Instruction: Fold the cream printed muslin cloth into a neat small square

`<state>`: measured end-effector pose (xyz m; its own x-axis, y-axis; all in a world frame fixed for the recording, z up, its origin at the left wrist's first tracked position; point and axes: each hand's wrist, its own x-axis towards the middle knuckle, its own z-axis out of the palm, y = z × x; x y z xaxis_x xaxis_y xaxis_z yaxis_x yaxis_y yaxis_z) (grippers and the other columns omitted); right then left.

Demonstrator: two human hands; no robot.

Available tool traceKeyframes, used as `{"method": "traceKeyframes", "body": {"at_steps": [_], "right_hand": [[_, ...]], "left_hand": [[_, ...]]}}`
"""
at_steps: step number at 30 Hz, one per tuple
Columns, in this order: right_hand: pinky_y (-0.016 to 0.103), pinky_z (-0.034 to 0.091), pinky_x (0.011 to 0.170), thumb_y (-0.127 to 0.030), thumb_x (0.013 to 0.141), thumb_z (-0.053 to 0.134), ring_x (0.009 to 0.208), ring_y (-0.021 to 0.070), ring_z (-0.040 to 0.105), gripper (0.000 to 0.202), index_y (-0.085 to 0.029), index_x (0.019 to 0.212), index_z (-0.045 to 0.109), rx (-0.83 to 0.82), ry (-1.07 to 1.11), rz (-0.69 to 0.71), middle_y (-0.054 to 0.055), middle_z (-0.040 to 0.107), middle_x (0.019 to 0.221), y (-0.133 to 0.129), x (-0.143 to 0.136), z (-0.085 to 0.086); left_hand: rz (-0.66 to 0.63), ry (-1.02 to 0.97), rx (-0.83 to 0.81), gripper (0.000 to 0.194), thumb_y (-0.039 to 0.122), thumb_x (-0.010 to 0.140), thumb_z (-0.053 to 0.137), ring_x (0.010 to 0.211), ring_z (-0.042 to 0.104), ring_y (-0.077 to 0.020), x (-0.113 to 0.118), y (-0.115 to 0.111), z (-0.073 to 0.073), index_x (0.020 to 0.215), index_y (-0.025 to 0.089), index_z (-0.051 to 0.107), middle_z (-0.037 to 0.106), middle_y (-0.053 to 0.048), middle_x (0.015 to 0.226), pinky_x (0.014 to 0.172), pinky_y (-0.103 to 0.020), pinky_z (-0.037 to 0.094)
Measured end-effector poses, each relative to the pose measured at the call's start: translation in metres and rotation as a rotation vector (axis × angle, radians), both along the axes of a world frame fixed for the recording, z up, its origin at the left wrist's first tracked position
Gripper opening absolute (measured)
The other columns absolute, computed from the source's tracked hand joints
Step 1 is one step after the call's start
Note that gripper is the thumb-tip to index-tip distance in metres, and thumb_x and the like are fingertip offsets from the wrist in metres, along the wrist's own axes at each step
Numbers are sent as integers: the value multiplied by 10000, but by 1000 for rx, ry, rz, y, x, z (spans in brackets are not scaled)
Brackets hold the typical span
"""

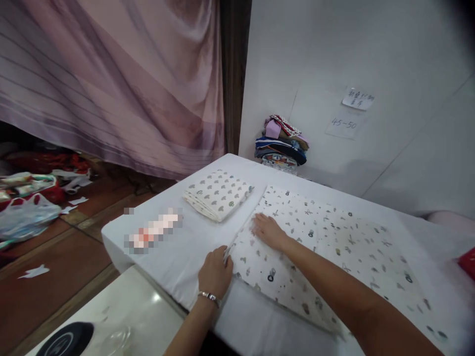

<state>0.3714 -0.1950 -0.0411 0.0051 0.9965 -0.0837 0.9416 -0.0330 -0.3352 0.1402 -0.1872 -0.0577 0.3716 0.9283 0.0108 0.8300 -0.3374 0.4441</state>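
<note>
A white cloth with small grey and black prints [297,237] lies spread in a flat, layered rectangle on the white-covered table [163,262]. My right hand [267,231] rests palm down on its upper left part, fingers stretched out. At the cloth's left edge is my left hand [215,272], with a silver bracelet on the wrist; its fingers are bent around the edge, closed on the cloth. A second cloth, folded, with grey heart-like prints [218,194], sits farther back on the table, apart from both hands.
A blurred-out item [154,231] lies at the table's left. Folded clothes [282,143] are stacked by the wall behind. A pink curtain [148,74] hangs at the back left. A pale surface [126,306] with a dark round object [67,340] adjoins the near left edge.
</note>
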Motion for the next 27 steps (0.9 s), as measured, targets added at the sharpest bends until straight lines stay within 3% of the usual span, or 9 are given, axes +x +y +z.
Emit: {"method": "traceKeyframes", "body": {"at_steps": [8,14,17,20,24,27], "right_hand": [[416,31,1099,-460,913,250,1389,216,64,592,-173,1431,262,-54,-25,-103,59,127,1516,17,10,-19],[387,62,1100,-475,918,202,1392,207,38,610,-157,1436,246,-38,-12,-207,65,116,1518,24,31,-4],[403,41,1097,-446,920,223,1393,217,10,604,-139,1440,225,-41,-79,-318,75,86,1521,31,44,-2],[422,48,1091,-430,917,247,1390,220,37,594,-137,1435,231,-54,-105,-362,86,112,1517,36,51,-10],[428,54,1089,-467,921,218,1387,211,63,594,-163,1430,245,-45,-117,-346,70,140,1514,37,51,-27],[422,40,1092,-472,926,182,1387,205,64,596,-162,1431,247,-6,-141,-347,67,138,1514,36,50,-34]], "left_hand": [[-95,127,-52,334,221,820,414,1059,524,-188,2,7,11,1135,193,521,619,-61,1088,862,-306,409],[-231,225,-159,287,394,859,385,905,606,-197,8,37,31,982,222,580,657,-60,985,753,-312,438],[-270,245,-78,305,375,881,356,937,604,-199,38,62,39,972,206,593,656,-76,1008,775,-311,444],[-315,240,-28,302,320,887,351,965,600,-210,84,86,40,954,190,615,656,-89,1026,802,-317,452],[-313,199,-38,324,265,892,344,1020,590,-225,142,109,29,1017,150,620,625,-136,1108,854,-327,452],[-278,185,-81,323,220,883,353,1013,599,-227,169,121,19,1030,122,624,617,-168,1117,841,-315,464]]}}
